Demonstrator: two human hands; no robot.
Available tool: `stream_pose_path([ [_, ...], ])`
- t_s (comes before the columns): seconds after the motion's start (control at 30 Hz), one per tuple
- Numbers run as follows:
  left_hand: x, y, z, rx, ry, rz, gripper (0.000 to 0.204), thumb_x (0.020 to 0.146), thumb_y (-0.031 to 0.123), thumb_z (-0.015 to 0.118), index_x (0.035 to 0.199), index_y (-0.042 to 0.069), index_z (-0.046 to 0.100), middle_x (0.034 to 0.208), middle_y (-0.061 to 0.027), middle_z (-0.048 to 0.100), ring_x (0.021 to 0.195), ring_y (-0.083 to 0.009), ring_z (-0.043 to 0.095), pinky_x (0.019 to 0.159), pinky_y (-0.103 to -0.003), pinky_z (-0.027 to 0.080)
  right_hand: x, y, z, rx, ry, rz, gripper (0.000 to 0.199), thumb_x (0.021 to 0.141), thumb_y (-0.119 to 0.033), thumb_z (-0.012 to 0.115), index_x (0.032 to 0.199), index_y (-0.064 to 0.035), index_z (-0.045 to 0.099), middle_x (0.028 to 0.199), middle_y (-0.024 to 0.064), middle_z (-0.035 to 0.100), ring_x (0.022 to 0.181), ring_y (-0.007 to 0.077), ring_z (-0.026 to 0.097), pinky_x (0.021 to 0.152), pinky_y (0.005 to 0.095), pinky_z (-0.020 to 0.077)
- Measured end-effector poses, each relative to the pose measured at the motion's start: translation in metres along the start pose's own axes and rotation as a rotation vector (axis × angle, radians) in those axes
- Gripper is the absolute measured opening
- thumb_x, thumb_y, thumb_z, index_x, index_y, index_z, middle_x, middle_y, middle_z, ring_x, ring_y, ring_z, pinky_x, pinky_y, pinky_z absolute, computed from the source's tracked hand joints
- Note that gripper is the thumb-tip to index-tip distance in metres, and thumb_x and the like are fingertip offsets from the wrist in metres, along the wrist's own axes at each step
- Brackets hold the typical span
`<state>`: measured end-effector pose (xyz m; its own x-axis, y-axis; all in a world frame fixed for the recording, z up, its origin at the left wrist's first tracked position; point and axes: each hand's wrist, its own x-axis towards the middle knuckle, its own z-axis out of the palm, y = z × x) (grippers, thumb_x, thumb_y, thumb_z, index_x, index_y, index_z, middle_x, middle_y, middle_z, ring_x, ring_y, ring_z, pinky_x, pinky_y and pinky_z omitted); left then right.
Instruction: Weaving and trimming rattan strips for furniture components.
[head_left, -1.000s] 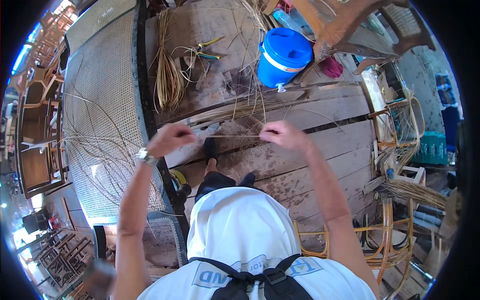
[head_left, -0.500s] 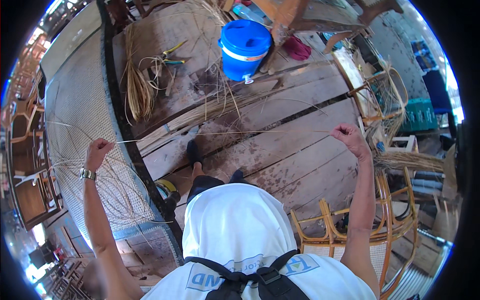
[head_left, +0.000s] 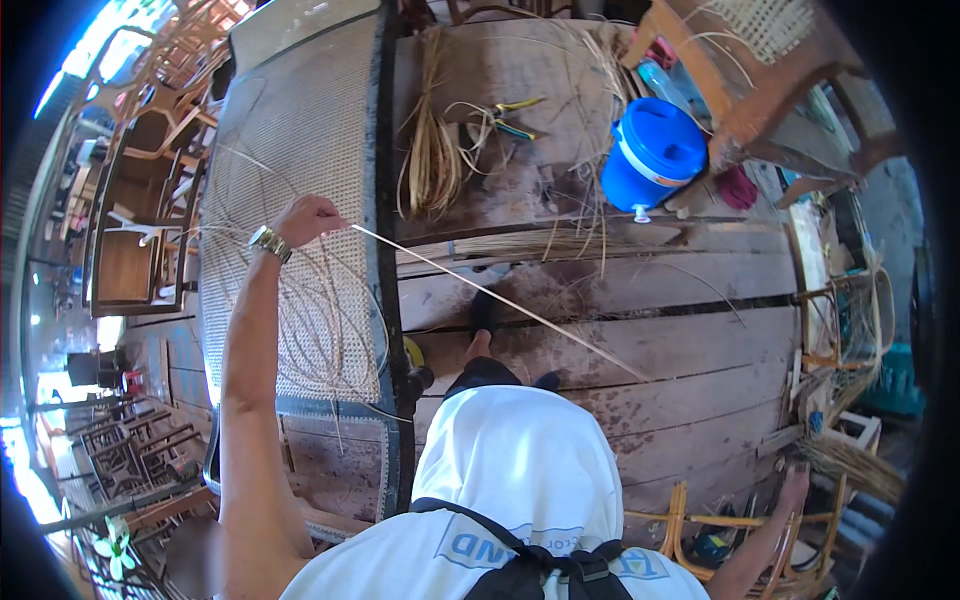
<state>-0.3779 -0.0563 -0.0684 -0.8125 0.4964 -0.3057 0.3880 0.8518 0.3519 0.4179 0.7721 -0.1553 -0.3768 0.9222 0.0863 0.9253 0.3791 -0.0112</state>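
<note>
My left hand (head_left: pixel 308 220) is closed in a pinch on one end of a long, pale cane strand (head_left: pixel 500 298). The strand slants down to the right over the plank floor. Beneath that hand lies a framed woven cane panel (head_left: pixel 290 130) with a dark wooden edge, and loose curling cane strands (head_left: pixel 335 310) are spread on its weave. Low at the right, my right hand (head_left: pixel 793 487) is beside a rattan chair (head_left: pixel 680 520). Its fingers are too small and indistinct to read, and no strand can be made out in it.
Beyond the panel's edge lie a cane bundle (head_left: pixel 432 160) and yellow-and-teal-handled pliers (head_left: pixel 517 104). A blue lidded water jug (head_left: pixel 652 155) with a tap stands near a wooden chair (head_left: pixel 760 110). Long strips (head_left: pixel 560 245) lie across the floor; more bundled cane (head_left: pixel 850 468) is at right.
My right hand has dropped from upper right to the lower right, away from the strand's visible end. The strand, level before, now slopes downward. My left hand keeps its pinch. The whole view has shifted.
</note>
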Motion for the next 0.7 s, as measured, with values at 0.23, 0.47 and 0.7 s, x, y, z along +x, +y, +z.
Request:
stream_pose_path([
  [0.23, 0.023, 0.019, -0.019, 0.065, -0.146, -0.082, 0.031, 0.076, 0.035, 0.08, 0.087, 0.006, 0.074, 0.074, -0.0054, 0.07, 0.066, -0.0155, 0.065, 0.064, -0.032, 0.051, -0.029, 0.032, 0.017, -0.377, -0.179, 0.163, 0.042, 0.082, -0.035, 0.068, 0.105, -0.0001, 0.066, 0.105, 0.0244, 0.067, 0.1, 0.041, 0.065, 0.084, 0.05, 0.0522],
  [0.47, 0.012, 0.036, -0.026, -0.001, -0.149, 0.089, 0.028, 0.082, 0.031, 0.076, 0.094, 0.006, 0.073, 0.082, -0.0041, 0.069, 0.076, -0.0131, 0.062, 0.07, -0.03, 0.049, -0.075, -0.002, -0.008, -0.43, -0.269, 0.475, 0.043, 0.085, -0.034, 0.068, 0.113, -0.0015, 0.062, 0.109, 0.0232, 0.066, 0.102, 0.04, 0.065, 0.085, 0.0489, 0.0535],
  [0.7, 0.03, 0.093, -0.013, 0.009, -0.171, 0.221, 0.026, 0.092, 0.029, 0.066, 0.095, 0.003, 0.07, 0.08, -0.0016, 0.066, 0.074, -0.0097, 0.056, 0.068, -0.029, 0.047, -0.106, 0.106, 0.094, -0.531, -0.747, -0.334, 0.07, 0.093, -0.061, 0.041, 0.119, 0.0003, 0.061, 0.108, 0.0093, 0.071, 0.104, 0.0313, 0.065, 0.094, 0.0478, 0.0487],
])
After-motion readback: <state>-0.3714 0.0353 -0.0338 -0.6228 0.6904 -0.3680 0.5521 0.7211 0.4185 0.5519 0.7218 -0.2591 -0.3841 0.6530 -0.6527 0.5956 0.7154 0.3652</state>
